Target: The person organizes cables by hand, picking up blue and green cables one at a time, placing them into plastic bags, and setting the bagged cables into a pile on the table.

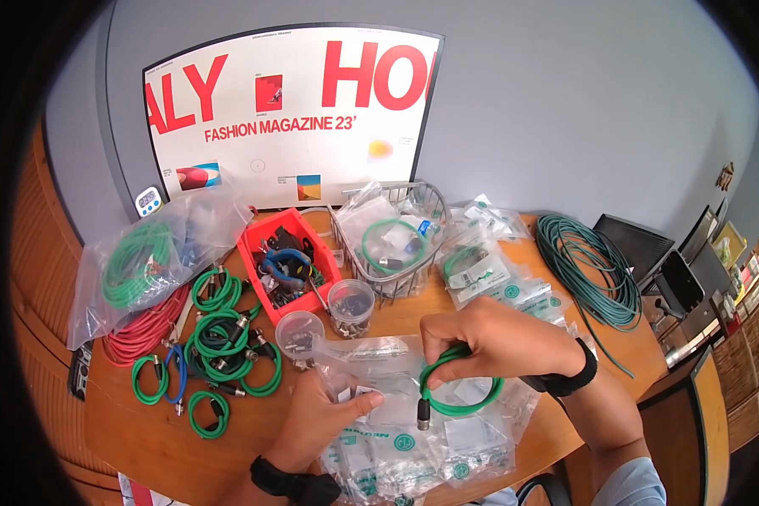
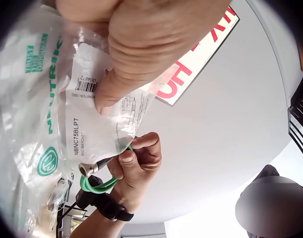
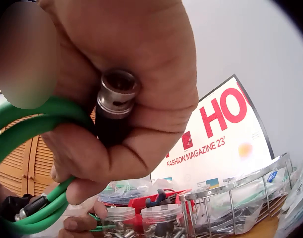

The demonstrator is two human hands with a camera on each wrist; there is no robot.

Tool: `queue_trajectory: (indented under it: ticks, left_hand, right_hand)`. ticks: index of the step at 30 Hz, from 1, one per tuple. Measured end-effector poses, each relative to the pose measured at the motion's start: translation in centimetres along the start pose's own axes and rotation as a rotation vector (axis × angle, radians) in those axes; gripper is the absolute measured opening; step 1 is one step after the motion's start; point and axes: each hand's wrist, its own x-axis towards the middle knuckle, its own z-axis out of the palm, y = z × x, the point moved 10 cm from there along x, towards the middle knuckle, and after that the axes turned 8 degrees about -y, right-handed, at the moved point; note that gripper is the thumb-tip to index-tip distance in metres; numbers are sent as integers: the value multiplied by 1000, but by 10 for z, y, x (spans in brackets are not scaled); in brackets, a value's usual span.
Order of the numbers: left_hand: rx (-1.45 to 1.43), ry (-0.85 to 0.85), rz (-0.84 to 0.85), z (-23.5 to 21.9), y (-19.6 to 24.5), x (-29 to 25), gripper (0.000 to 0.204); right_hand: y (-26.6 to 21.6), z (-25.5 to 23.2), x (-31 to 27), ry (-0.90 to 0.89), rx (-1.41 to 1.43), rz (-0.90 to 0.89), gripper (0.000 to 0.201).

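My right hand (image 1: 493, 337) grips a small coil of green cable (image 1: 472, 411) over the middle of the table. One black-bodied metal BNC connector (image 1: 423, 413) hangs below its fingers; another connector (image 3: 116, 96) shows inside the curled fingers in the right wrist view. My left hand (image 1: 316, 422) holds a clear plastic bag (image 1: 388, 358), its thumb pressed on a white printed label (image 2: 87, 129). Green lettering marks the bag in the left wrist view. The coil overlaps the bag's edge there, close to the label. Beneath both hands lie several flat clear bags (image 1: 460, 438) with green print.
Green cable coils (image 1: 219, 337) lie at left by a red cable coil (image 1: 148, 329) and a large plastic bag (image 1: 88, 287). Behind stand a red bin (image 1: 257, 291), two clear tubs (image 1: 299, 331) of small metal parts, and a wire basket (image 1: 434, 253). A dark green cable coil (image 1: 557, 270) lies right.
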Motion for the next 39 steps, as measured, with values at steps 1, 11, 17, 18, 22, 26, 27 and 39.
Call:
queue_trajectory:
  ticks: [1, 11, 17, 18, 22, 26, 27, 39]
  left_hand:
    - [-6, -9, -26, 0, -3, 0, 45]
    - [49, -145, -42, 17, 4, 0, 44]
    - [12, -131, 35, 18, 4, -1, 49]
    - [13, -131, 36, 17, 4, -1, 49]
    - [331, -230, 5, 19, -12, -1, 55]
    - [189, -226, -13, 28, -1, -2, 53]
    - [192, -225, -10, 29, 1, -3, 53]
    - [-51, -37, -2, 5, 3, -1, 41]
  right_hand:
    - [-1, 0, 1, 12, 16, -13, 22]
    - [3, 3, 5, 28, 82, -62, 20]
    - [13, -9, 4, 119, 38, 75, 24]
    - [12, -11, 4, 120, 37, 75, 24]
    - [11, 17, 5, -189, 83, -10, 26]
    - [7, 4, 8, -55, 8, 18, 24]
    - [5, 3, 8, -53, 5, 14, 24]
    - [19, 4, -4, -63, 148, 57, 23]
